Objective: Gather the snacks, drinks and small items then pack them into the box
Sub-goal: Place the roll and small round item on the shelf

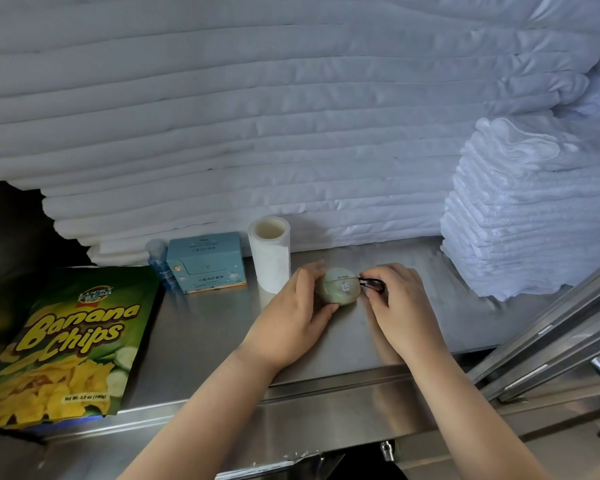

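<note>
A small round pale-green item [338, 285] with a little label rests on the steel counter [201, 327]. My left hand [291, 320] cups its left side. My right hand [400, 299] pinches the black loop [371, 284] attached to its right end. A green bag of banana chips [59, 348] lies flat at the left. Behind it stand a small blue bottle [160, 263], a light-blue carton [207, 263] and a white roll [270, 252]. No packing box is in view.
Stacked white folded linens [257, 133] fill the back wall. A pile of white towels [520, 216] sits at the right rear. A slanted steel rail [551, 327] borders the right side, and the counter's front lip [326, 393] runs below my wrists.
</note>
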Demonstrator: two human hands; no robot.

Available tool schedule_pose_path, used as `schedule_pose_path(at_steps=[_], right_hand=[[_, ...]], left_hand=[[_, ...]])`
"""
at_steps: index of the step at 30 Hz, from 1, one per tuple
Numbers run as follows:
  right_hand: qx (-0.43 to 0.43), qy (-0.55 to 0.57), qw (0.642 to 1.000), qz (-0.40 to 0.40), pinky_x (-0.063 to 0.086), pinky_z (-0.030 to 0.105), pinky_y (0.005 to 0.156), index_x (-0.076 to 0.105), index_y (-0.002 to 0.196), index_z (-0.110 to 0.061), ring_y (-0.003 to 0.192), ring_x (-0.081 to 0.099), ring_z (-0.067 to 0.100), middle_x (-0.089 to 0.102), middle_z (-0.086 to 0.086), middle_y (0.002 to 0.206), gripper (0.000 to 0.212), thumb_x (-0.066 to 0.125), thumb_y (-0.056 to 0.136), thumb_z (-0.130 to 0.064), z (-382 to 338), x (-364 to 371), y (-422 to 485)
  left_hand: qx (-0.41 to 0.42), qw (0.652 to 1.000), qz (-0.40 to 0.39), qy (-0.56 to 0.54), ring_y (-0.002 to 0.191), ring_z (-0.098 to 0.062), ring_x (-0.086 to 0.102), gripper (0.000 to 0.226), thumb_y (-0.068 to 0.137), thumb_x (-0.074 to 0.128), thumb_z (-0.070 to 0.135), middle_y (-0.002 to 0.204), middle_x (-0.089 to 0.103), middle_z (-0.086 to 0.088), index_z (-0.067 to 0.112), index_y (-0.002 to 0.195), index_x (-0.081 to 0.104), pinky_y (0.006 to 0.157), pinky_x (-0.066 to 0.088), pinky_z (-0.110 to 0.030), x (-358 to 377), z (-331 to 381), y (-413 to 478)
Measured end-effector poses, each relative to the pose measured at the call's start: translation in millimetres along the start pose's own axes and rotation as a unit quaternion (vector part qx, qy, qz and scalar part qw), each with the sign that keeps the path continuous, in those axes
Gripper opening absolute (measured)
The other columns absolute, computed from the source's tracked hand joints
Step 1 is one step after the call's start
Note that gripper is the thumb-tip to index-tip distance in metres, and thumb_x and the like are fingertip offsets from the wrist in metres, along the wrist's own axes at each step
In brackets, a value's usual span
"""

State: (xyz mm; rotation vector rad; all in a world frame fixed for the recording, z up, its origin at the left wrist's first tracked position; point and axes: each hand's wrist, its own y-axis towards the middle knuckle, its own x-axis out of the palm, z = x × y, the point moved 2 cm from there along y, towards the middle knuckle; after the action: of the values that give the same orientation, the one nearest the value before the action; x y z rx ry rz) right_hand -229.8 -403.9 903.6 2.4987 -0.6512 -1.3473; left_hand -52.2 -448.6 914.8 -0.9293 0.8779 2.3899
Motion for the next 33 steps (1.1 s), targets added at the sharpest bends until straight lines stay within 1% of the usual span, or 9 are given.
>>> schedule_pose_path(at_steps=[6, 9, 13, 17, 22, 27, 29, 31, 33], right_hand=[[-0.025, 0.020, 0.999, -0.005, 0.031, 0.003, 0.080, 0.064, 0.099, -0.022, 0.097, 0.045, 0.007, 0.057, -0.012, 0.099, 0.021, 0.068, 0.081, -0.011, -5.5, -3.4, -2.9], [-0.055, 0.024, 0.998, 0.011, 0.036, 0.010, 0.078, 0.064, 0.092, -0.022, 0.094, 0.049, 0.008, 0.055, -0.014, 0.094, 0.017, 0.070, 0.080, -0.013, -10.0, -6.2, -4.7], [-0.084, 0.043, 0.995, -0.010, 0.046, 0.014, 0.071, 0.064, 0.091, -0.020, 0.083, 0.057, 0.002, 0.054, -0.015, 0.092, 0.016, 0.070, 0.080, -0.011, -12.5, -7.3, -9.5], [-0.084, 0.060, 0.995, -0.013, 0.047, 0.011, 0.073, 0.066, 0.095, -0.019, 0.083, 0.061, 0.000, 0.058, -0.013, 0.095, 0.017, 0.070, 0.082, -0.009, -12.8, -6.7, -11.2], [-0.078, 0.048, 0.995, -0.045, 0.046, 0.014, 0.086, 0.066, 0.116, -0.019, 0.102, 0.059, 0.004, 0.060, -0.011, 0.119, 0.033, 0.068, 0.085, -0.010, -12.6, -2.6, -10.3], [-0.095, -0.002, 0.987, -0.130, 0.032, 0.011, 0.100, 0.052, 0.135, -0.025, 0.127, 0.043, 0.002, 0.043, -0.014, 0.144, 0.046, 0.061, 0.091, -0.020, -13.2, 5.4, -5.1], [-0.097, -0.012, 0.985, -0.142, 0.028, 0.012, 0.104, 0.047, 0.139, -0.026, 0.131, 0.040, 0.003, 0.039, -0.014, 0.147, 0.050, 0.060, 0.091, -0.022, -12.6, 7.6, -3.5], [-0.101, -0.014, 0.984, -0.143, 0.024, 0.010, 0.104, 0.044, 0.140, -0.026, 0.132, 0.039, 0.005, 0.039, -0.013, 0.147, 0.051, 0.060, 0.091, -0.022, -12.9, 8.5, -3.1], [-0.107, -0.015, 0.984, -0.140, 0.024, 0.011, 0.104, 0.043, 0.141, -0.026, 0.131, 0.040, 0.006, 0.038, -0.013, 0.147, 0.052, 0.059, 0.092, -0.020, -13.3, 8.7, -3.4]], left_hand=[[0.030, 0.998, -0.010, 0.058, 0.127, -0.022, 0.044, 0.035, 0.088, 0.060, 0.008, 0.137, 0.045, -0.012, 0.002, 0.122, 0.051, 0.104, 0.028, -0.016, -2.2, 5.4, -0.5], [0.069, 0.993, -0.002, 0.101, 0.121, -0.029, 0.051, 0.031, 0.084, 0.060, -0.002, 0.129, 0.053, -0.015, 0.001, 0.115, 0.060, 0.103, 0.038, -0.030, -6.9, 12.0, -0.1], [0.146, 0.980, -0.011, 0.132, 0.108, -0.028, 0.061, 0.025, 0.085, 0.055, 0.002, 0.114, 0.064, -0.012, 0.004, 0.105, 0.070, 0.091, 0.050, -0.035, -9.0, 20.8, -3.7], [0.138, 0.981, -0.005, 0.134, 0.106, -0.029, 0.063, 0.020, 0.078, 0.069, -0.005, 0.110, 0.068, -0.012, 0.002, 0.096, 0.073, 0.087, 0.053, -0.038, -7.1, 17.9, -5.3], [0.106, 0.982, -0.007, 0.157, 0.114, -0.028, 0.060, 0.031, 0.078, 0.070, -0.005, 0.119, 0.065, -0.009, 0.002, 0.108, 0.069, 0.088, 0.053, -0.038, -4.2, 14.7, -3.3], [0.068, 0.976, -0.026, 0.206, 0.127, -0.033, 0.046, 0.038, 0.084, 0.064, 0.001, 0.135, 0.052, -0.016, -0.005, 0.122, 0.059, 0.103, 0.038, -0.037, 0.4, 7.7, -1.2], [0.063, 0.976, -0.043, 0.202, 0.139, -0.028, 0.028, 0.044, 0.093, 0.052, 0.010, 0.147, 0.037, -0.014, -0.002, 0.135, 0.046, 0.113, 0.017, -0.030, 2.2, 5.4, -0.7], [0.062, 0.979, -0.052, 0.185, 0.144, -0.015, 0.005, 0.051, 0.099, 0.041, 0.018, 0.155, 0.018, -0.006, 0.006, 0.147, 0.026, 0.112, -0.005, -0.017, 3.4, 2.8, -0.6], [0.049, 0.982, -0.046, 0.177, 0.144, -0.013, 0.002, 0.056, 0.098, 0.040, 0.020, 0.157, 0.015, -0.005, 0.008, 0.148, 0.019, 0.110, -0.010, -0.014, 3.8, 1.6, -0.9]])
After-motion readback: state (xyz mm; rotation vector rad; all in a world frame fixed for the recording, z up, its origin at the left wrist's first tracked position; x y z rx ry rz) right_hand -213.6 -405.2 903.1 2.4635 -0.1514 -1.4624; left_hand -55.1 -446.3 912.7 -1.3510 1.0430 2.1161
